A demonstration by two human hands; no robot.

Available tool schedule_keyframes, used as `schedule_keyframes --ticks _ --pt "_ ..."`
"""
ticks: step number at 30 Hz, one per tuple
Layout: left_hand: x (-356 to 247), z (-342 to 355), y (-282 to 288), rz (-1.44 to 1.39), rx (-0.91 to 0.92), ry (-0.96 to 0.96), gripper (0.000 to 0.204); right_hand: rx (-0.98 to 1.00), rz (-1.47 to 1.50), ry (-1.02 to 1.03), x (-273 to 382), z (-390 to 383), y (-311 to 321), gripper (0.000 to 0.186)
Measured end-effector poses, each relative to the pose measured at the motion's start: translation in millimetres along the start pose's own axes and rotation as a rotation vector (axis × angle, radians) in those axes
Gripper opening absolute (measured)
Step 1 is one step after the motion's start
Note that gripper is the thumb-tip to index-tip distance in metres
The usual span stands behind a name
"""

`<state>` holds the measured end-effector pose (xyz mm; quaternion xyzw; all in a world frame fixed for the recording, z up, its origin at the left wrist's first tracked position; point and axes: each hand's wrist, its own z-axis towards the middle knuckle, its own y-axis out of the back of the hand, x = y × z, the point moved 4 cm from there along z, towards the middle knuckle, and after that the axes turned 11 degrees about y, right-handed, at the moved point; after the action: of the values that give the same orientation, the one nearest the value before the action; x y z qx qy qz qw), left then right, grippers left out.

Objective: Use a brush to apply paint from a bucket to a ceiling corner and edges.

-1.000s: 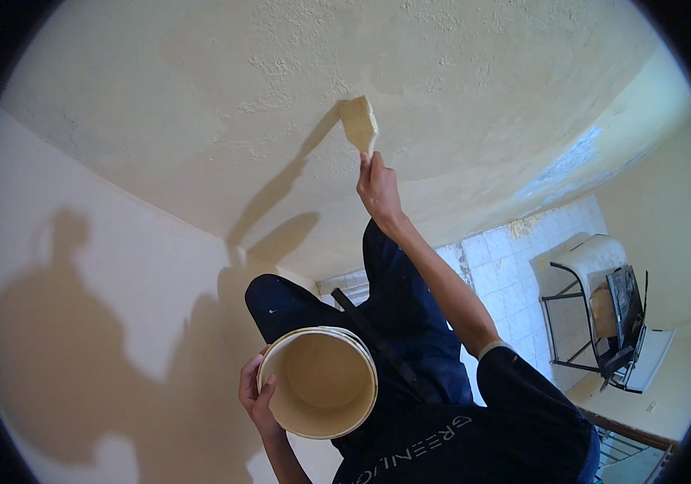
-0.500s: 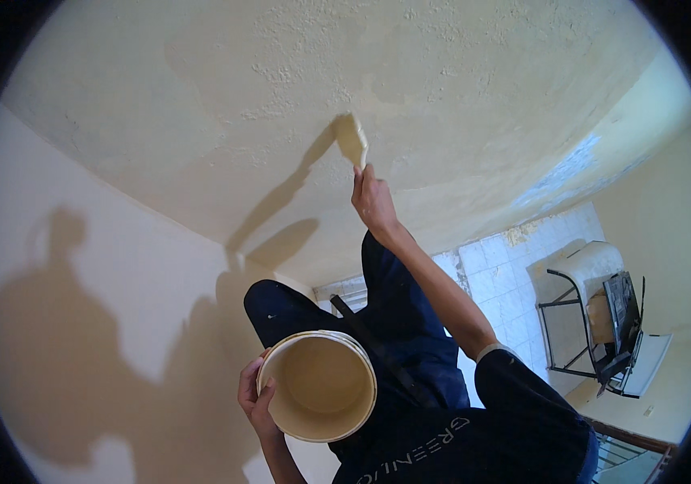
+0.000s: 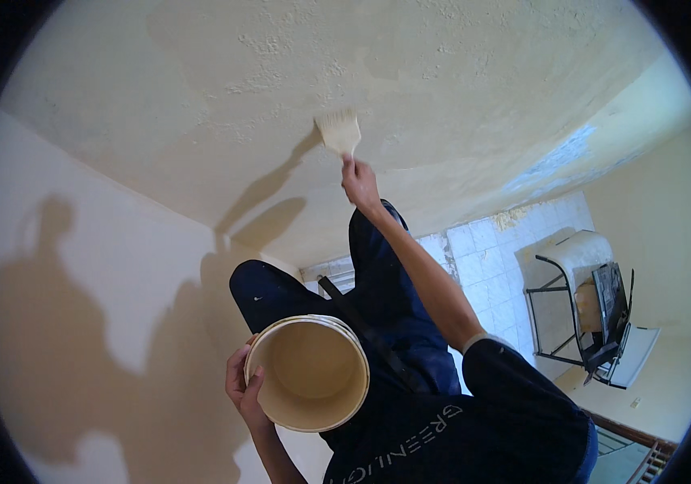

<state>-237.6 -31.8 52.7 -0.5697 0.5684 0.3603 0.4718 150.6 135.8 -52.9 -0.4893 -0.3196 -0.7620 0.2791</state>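
Note:
My right hand (image 3: 360, 182) is closed round the handle of a wide flat paintbrush (image 3: 339, 131). The brush's pale bristles touch the rough beige wall (image 3: 434, 105), or come very near it, and cast a long shadow to the lower left. My left hand (image 3: 246, 381) grips the left rim of a cream paint bucket (image 3: 307, 373), thumb inside and fingers outside. The bucket is tilted so its opening faces up at me; a beige coating covers its inside. It sits in front of my dark shirt, close to my bent legs.
A plain side wall (image 3: 144, 274) with my shadow on it meets the rough wall at the left. On the tiled floor (image 3: 482, 266) at the right stands a metal-framed chair (image 3: 575, 298) with dark items on it. Bluish patches (image 3: 555, 161) mark the wall beyond.
The brush has moved slightly left across the wall and turned so its broad face shows. The bucket and my left hand have shifted a little up and left in the view.

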Motion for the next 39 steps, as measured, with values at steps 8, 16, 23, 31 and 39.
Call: schedule_keyframes --ticks 8,16,23,31,39 --pt "-4 -1 7 0.03 -0.02 -0.009 0.046 0.122 0.49 -0.548 31 -1 0 0.038" --pt "-1 3 0 0.044 -0.039 0.04 0.047 0.084 0.378 0.148 182 57 62 0.048" --pt "-2 6 2 0.035 -0.033 0.015 0.046 0.006 0.242 0.047 27 41 10 0.055" --pt "-2 3 2 0.033 0.015 0.011 0.043 0.217 0.476 -0.807 -94 -45 -60 0.042" --pt "-2 2 6 -0.035 0.043 -0.024 0.041 0.29 0.564 -0.512 82 2 -26 0.035"
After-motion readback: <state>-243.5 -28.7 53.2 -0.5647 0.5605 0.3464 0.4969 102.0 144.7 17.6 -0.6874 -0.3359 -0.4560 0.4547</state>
